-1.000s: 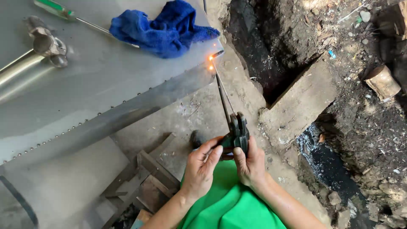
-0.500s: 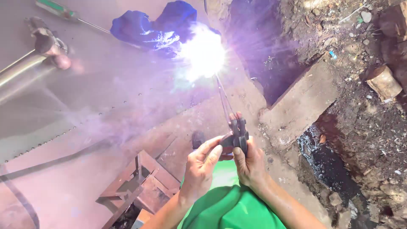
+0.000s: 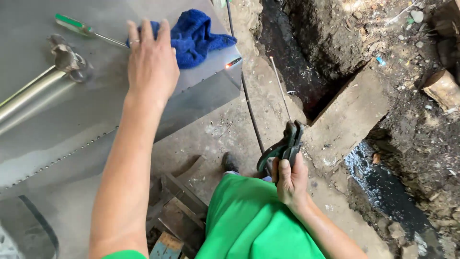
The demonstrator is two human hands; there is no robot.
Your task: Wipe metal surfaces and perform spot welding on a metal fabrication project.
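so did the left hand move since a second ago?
Yes. The left hand has left the electrode holder and gone up onto the steel sheet, beside the blue cloth. Only the right hand grips the holder now.

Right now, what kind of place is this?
Likely a rough outdoor welding spot. The right hand holds an electrode holder, a weld spot glows on the sheet-metal box, and a dirt trench runs alongside.
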